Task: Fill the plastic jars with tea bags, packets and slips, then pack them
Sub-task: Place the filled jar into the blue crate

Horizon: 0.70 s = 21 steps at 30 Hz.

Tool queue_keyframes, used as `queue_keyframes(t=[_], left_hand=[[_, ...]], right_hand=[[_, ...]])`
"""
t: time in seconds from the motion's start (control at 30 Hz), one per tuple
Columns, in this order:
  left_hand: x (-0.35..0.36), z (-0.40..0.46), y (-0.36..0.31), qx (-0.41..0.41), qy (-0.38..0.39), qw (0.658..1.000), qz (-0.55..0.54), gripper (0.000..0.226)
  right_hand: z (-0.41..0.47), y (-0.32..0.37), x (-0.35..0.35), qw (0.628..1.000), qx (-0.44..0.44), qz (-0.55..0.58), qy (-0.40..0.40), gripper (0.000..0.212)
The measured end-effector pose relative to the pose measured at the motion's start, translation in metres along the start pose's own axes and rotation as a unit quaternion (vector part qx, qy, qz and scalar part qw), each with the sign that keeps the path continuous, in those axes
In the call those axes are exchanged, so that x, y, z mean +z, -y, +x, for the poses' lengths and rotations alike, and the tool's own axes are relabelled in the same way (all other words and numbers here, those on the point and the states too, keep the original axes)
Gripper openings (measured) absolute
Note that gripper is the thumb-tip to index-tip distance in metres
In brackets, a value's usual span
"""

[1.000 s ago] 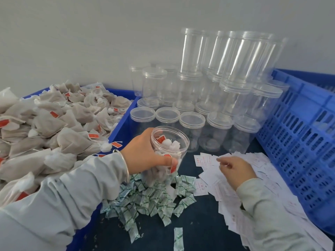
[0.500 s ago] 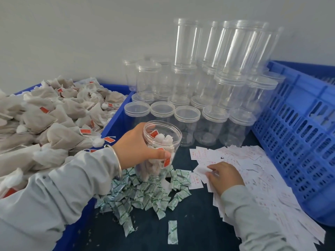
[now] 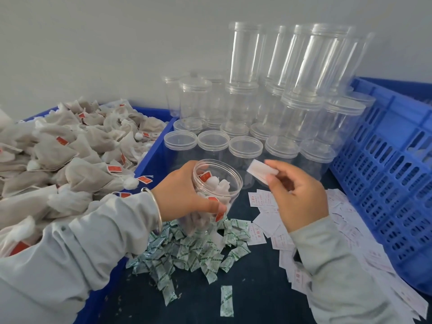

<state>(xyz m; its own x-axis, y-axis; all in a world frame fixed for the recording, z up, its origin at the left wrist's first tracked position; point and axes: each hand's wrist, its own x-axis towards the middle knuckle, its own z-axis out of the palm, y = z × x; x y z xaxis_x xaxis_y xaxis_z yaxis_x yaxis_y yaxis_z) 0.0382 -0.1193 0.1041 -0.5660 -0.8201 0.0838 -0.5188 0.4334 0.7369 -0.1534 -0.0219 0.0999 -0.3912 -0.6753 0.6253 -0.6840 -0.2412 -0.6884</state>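
Observation:
My left hand (image 3: 187,195) grips an open clear plastic jar (image 3: 216,183) that holds tea bags with red tags. The jar stands tilted on a pile of green-and-white packets (image 3: 187,251). My right hand (image 3: 297,195) is raised just right of the jar's mouth and pinches a white paper slip (image 3: 260,170). More slips (image 3: 268,230) lie scattered on the dark table under and to the right of that hand. A heap of tea bags (image 3: 70,155) fills the blue bin on the left.
Lidded empty jars (image 3: 245,146) stand in rows and stacks behind the held jar, against the wall. A blue slotted crate (image 3: 385,178) borders the right side. The blue bin wall (image 3: 154,155) runs along the left. A single packet (image 3: 226,300) lies near the table's front.
My right hand has lifted off the slip pile with one slip and moved up toward the jar's mouth. My left hand still holds the jar in place.

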Motion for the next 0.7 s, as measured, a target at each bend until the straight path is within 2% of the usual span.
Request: queue_keyframes(t=[0.1, 0.27, 0.37, 0.47, 0.6, 0.7], left_hand=[[-0.001, -0.002, -0.002, 0.005, 0.004, 1.000, -0.003, 0.081], [-0.001, -0.003, -0.003, 0.008, -0.006, 1.000, -0.004, 0.078], [-0.001, -0.003, -0.002, 0.007, -0.008, 1.000, -0.006, 0.077], [-0.003, 0.000, -0.001, 0.001, -0.007, 1.000, -0.007, 0.081], [-0.005, 0.001, 0.002, -0.009, -0.022, 1.000, 0.003, 0.083], [-0.005, 0.003, 0.003, -0.013, -0.013, 1.000, 0.003, 0.083]], right_hand=[[0.006, 0.022, 0.011, 0.996, -0.068, -0.004, 0.063, 0.027], [0.011, 0.032, 0.029, 0.983, -0.091, -0.057, 0.151, 0.026], [0.009, 0.030, 0.033, 0.984, -0.091, -0.047, 0.146, 0.027], [0.010, 0.027, 0.032, 0.990, -0.050, -0.012, 0.132, 0.034], [0.013, 0.020, 0.029, 0.991, -0.007, 0.034, 0.129, 0.021], [0.012, 0.018, 0.031, 0.986, -0.007, 0.031, 0.164, 0.023]])
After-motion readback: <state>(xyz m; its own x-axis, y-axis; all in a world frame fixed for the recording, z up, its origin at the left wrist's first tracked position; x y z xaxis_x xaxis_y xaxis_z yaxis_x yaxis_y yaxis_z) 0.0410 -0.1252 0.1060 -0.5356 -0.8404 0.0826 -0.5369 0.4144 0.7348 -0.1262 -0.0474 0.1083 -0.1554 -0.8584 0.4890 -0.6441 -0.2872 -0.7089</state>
